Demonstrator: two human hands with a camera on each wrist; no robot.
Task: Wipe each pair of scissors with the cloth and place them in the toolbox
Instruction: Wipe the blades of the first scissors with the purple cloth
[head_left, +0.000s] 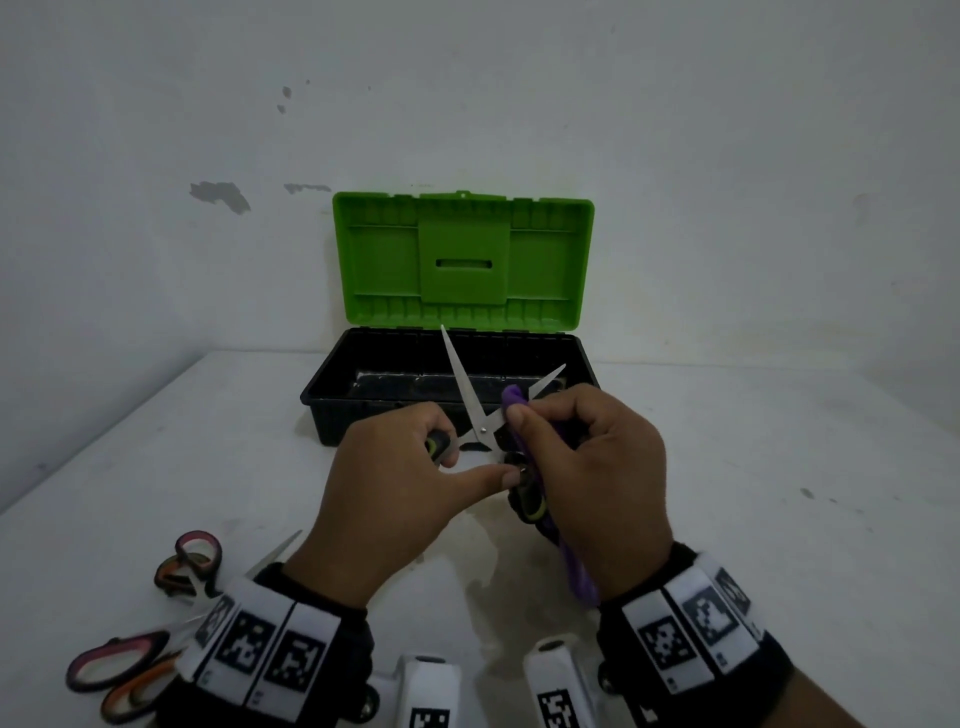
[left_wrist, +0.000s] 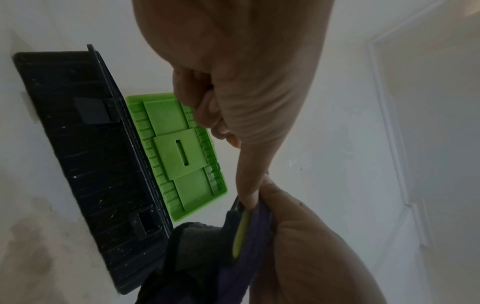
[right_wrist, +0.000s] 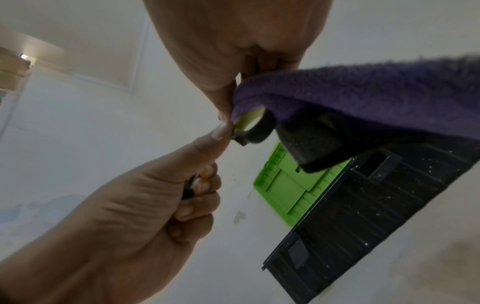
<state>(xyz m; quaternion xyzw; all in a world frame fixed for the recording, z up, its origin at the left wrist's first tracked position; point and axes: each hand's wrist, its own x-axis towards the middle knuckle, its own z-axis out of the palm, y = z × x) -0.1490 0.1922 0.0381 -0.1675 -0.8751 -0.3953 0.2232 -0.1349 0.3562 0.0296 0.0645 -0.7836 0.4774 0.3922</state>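
Over the table (head_left: 779, 441), just before the toolbox (head_left: 332, 395), the left hand (head_left: 395, 493) grips one black-and-green handle of the spread scissors (head_left: 480, 415), while the right hand (head_left: 597, 467) pinches the cloth (head_left: 514, 397) round one steel blade. Wiping looks under way on this pair; the black tub appears empty under its ribbed green lid (head_left: 462, 260). Two pairs (head_left: 150, 623) with pink-and-orange loops wait near the left wrist. The purple cloth is nubbly terry.
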